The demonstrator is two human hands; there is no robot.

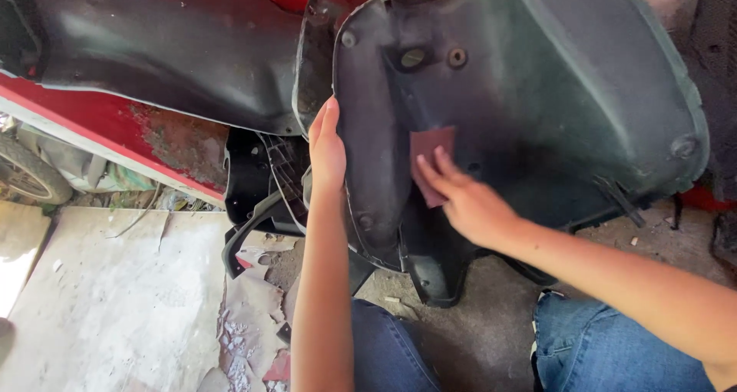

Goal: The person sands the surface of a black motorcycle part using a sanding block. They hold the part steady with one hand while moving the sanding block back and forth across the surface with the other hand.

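A large dark plastic body panel (553, 92) stands upright in front of me, its hollow inner side facing me. My left hand (326, 150) grips its left edge, fingers wrapped behind the rim. My right hand (461, 196) presses a small reddish-brown piece of sandpaper (431, 148) flat against the panel's inner surface, with the fingers spread over the sheet's lower part.
A red vehicle body with a rusty patch (165, 142) and a black inner liner (176, 46) lies at the left. A tyre (27, 178) shows at the far left. Black plastic parts (257, 200) sit below. My jeans-clad knees (606, 346) rest on dusty concrete (115, 300) with flaked paint.
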